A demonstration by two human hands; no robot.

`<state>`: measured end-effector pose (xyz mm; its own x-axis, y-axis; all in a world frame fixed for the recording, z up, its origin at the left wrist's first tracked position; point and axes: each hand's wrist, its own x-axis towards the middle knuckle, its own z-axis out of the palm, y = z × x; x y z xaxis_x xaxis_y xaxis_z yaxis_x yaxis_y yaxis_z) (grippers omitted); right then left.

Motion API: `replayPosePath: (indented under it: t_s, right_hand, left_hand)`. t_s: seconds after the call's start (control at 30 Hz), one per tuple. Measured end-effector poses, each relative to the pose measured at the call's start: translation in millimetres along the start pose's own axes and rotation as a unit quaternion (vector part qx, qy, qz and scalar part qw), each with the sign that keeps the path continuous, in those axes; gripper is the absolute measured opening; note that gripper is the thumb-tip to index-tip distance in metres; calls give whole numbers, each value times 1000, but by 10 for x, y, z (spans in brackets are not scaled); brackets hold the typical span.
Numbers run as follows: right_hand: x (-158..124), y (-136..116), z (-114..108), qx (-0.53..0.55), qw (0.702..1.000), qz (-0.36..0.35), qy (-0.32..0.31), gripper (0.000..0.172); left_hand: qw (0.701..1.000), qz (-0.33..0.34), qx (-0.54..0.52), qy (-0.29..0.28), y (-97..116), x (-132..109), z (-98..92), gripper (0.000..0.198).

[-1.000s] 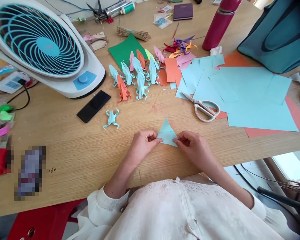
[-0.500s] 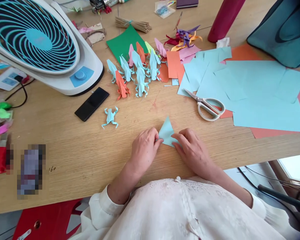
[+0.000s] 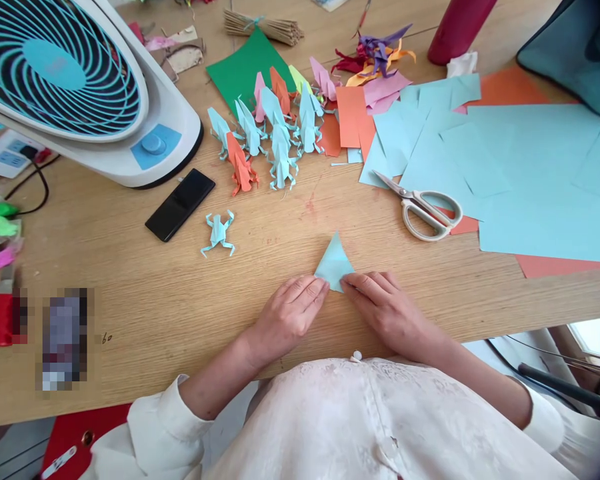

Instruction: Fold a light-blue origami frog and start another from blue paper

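Note:
A small light-blue folded paper (image 3: 335,261) lies on the wooden table in front of me, its point facing away. My left hand (image 3: 293,313) has its fingers pressed together on the paper's lower left corner. At the lower right corner, my right hand (image 3: 385,307) pinches the paper's edge between thumb and fingers. A finished-looking light-blue paper frog (image 3: 219,233) lies to the left. Further back stand several folded paper figures in blue (image 3: 281,160), orange (image 3: 240,167) and pink.
White-handled scissors (image 3: 430,210) lie at the right beside large blue sheets (image 3: 555,193) and orange pieces (image 3: 353,117). A black phone (image 3: 180,205) and a white fan (image 3: 175,127) are at the left. A dark red bottle (image 3: 460,30) stands at the back.
My left hand has shifted, its fingers now flatter and closer together at the paper's corner. The paper's right corner has drawn in under my right fingertips. The view has moved slightly.

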<state>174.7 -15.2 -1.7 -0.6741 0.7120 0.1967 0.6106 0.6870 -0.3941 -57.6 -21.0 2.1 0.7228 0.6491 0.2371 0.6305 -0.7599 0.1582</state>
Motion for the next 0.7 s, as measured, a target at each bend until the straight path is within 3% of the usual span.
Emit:
replayPosePath:
  t_s: [0.27, 0.7]
  right_hand:
    - [1, 36, -36, -1, 1000, -24, -3, 35]
    - [13, 74, -46, -52, 997, -49, -37, 44]
  left_hand:
    - [999, -21, 6, -46, 78, -48, -7, 43]
    - [998, -18, 28, -51, 62, -112, 47, 50]
